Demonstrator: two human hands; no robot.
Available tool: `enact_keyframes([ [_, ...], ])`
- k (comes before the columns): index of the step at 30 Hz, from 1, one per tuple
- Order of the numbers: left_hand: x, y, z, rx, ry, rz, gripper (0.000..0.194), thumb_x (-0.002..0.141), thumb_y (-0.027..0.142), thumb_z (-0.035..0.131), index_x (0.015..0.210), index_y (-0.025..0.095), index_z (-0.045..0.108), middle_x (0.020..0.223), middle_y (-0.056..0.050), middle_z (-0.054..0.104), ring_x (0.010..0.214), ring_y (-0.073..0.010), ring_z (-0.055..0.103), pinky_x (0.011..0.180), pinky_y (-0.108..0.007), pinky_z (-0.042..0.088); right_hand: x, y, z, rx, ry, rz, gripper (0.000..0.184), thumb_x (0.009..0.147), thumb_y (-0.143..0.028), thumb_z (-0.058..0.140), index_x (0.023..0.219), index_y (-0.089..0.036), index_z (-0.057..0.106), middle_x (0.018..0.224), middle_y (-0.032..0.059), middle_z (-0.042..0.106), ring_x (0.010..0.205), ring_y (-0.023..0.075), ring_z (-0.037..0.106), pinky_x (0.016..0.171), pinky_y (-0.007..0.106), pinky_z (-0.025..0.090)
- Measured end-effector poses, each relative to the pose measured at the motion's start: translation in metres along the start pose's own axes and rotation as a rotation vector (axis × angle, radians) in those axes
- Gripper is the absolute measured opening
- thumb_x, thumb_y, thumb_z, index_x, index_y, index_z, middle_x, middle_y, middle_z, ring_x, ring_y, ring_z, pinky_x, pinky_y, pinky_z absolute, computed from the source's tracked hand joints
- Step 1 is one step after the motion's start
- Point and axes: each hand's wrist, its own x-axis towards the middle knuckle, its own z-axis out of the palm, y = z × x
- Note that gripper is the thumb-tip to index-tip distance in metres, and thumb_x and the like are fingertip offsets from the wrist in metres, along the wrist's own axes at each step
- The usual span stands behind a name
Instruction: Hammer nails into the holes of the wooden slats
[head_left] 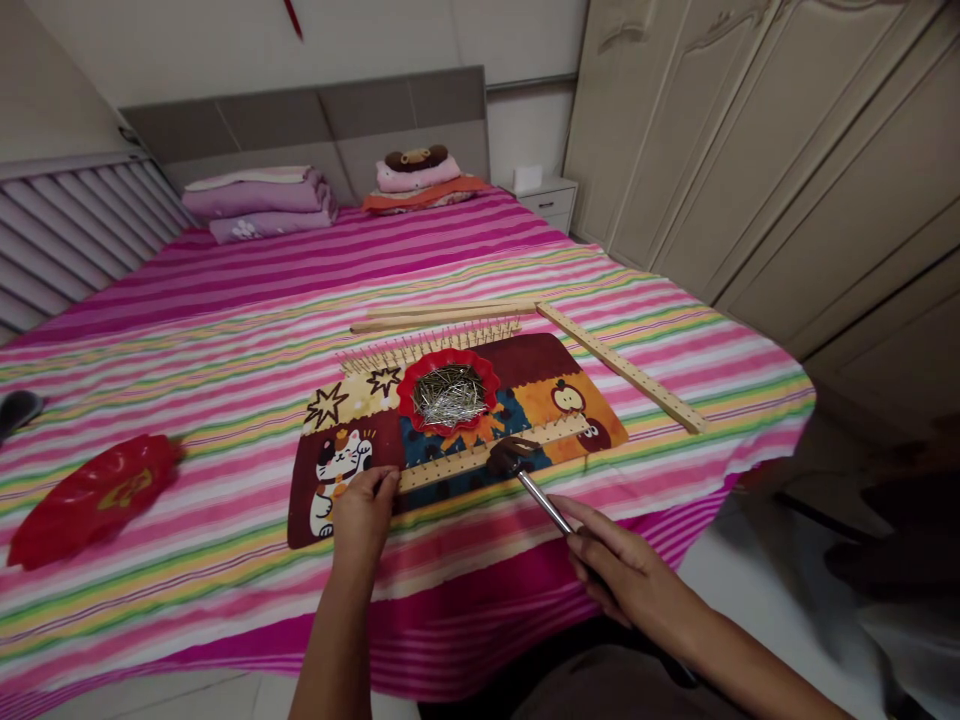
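My left hand [365,508] is at the left end of a narrow wooden strip [442,465], its fingers closed together around that end. The strip lies on a patterned mat [532,365] and has a row of dark spots, with thin nails standing up near its right end. In my right hand [619,560] is a hammer [544,500], gripped by its handle. Its dark head is over the middle of the strip and hides part of it; contact cannot be made out. Behind the strip, a red scalloped dish [405,395] holds a heap of nails [450,393].
Another wooden strip [427,347], bristling with upright nails, lies along the mat's back edge. More wooden strips [622,368] rest behind and right. A red tray [94,500] is at left on the striped bed cover [247,480]. Folded bedding [262,205] sits near the headboard.
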Motion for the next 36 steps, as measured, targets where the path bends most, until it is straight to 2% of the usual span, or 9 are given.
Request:
enact_keyframes([
  [3,-0.002,-0.002,0.004,0.041,0.034,0.080,0.027,0.070,0.043,0.052,0.070,0.022,0.069,0.081,-0.005,0.071,0.081,-0.0218,0.062,0.078,-0.033,0.047,0.004,-0.010,0.008,-0.072,-0.059,-0.060,0.059,0.086,-0.041,0.049,0.140,-0.018,0.043,0.058,-0.0064,0.041,0.044,0.0080,0.033,0.041,0.022,0.023],
  [7,-0.007,-0.005,0.011,0.027,0.099,0.128,0.024,0.072,0.040,0.053,0.070,0.022,0.068,0.078,-0.005,0.067,0.080,-0.0203,0.060,0.077,-0.032,0.046,0.017,-0.030,0.028,-0.184,-0.168,-0.223,0.046,0.090,-0.029,0.044,0.135,-0.018,0.049,0.060,-0.0050,0.044,0.051,0.0097,0.038,0.047,0.022,0.030],
  [12,-0.010,-0.008,0.017,0.058,0.129,0.147,0.022,0.075,0.035,0.052,0.070,0.020,0.067,0.075,-0.005,0.062,0.074,-0.0179,0.057,0.071,-0.030,0.044,0.039,-0.048,0.058,-0.339,-0.284,-0.344,0.047,0.089,-0.015,0.039,0.133,-0.025,0.051,0.058,-0.0059,0.045,0.051,0.0098,0.042,0.051,0.022,0.035],
  [16,-0.012,-0.010,0.018,0.059,0.154,0.173,0.019,0.076,0.032,0.052,0.071,0.020,0.066,0.076,-0.005,0.061,0.074,-0.0170,0.056,0.069,-0.028,0.042,0.052,-0.052,0.072,-0.441,-0.307,-0.415,0.048,0.089,-0.015,0.039,0.135,-0.023,0.049,0.061,-0.0051,0.048,0.054,0.0108,0.044,0.055,0.024,0.038],
  [21,-0.013,-0.014,0.020,0.096,0.172,0.203,0.022,0.078,0.032,0.050,0.065,0.019,0.063,0.072,-0.004,0.057,0.070,-0.0164,0.054,0.065,-0.028,0.040,0.060,-0.050,0.078,-0.545,-0.303,-0.497,0.046,0.089,-0.016,0.039,0.133,-0.023,0.052,0.082,0.0015,0.060,0.071,0.0145,0.052,0.070,0.029,0.042],
  [26,-0.011,-0.015,0.021,0.078,0.179,0.205,0.023,0.078,0.035,0.049,0.073,0.020,0.066,0.077,-0.005,0.061,0.075,-0.0178,0.057,0.071,-0.029,0.043,0.045,-0.047,0.064,-0.397,-0.306,-0.439,0.046,0.091,-0.016,0.038,0.135,-0.027,0.048,0.066,-0.0043,0.050,0.057,0.0108,0.045,0.056,0.023,0.039],
  [31,-0.007,-0.012,0.012,0.088,0.115,0.195,0.029,0.072,0.044,0.056,0.082,0.020,0.069,0.080,-0.006,0.066,0.076,-0.0204,0.059,0.073,-0.032,0.046,0.015,-0.028,0.024,-0.371,-0.267,-0.373,0.041,0.093,-0.025,0.040,0.133,-0.023,0.051,0.060,-0.0052,0.040,0.054,0.0101,0.038,0.050,0.022,0.032],
  [34,0.000,0.003,0.005,0.113,0.148,0.209,0.036,0.074,0.048,0.053,0.091,0.020,0.069,0.086,-0.006,0.067,0.079,-0.0207,0.060,0.076,-0.032,0.047,0.002,-0.008,0.002,-0.328,-0.209,-0.326,0.044,0.093,-0.034,0.042,0.133,-0.020,0.052,0.059,-0.0053,0.036,0.053,0.0101,0.034,0.046,0.022,0.029],
  [36,0.009,0.021,0.005,0.153,0.163,0.263,0.034,0.079,0.043,0.048,0.090,0.020,0.069,0.090,-0.007,0.068,0.085,-0.0206,0.060,0.080,-0.032,0.046,-0.003,0.005,-0.008,-0.251,-0.171,-0.256,0.049,0.093,-0.041,0.043,0.136,-0.018,0.049,0.058,-0.0059,0.033,0.051,0.0095,0.032,0.043,0.021,0.025],
])
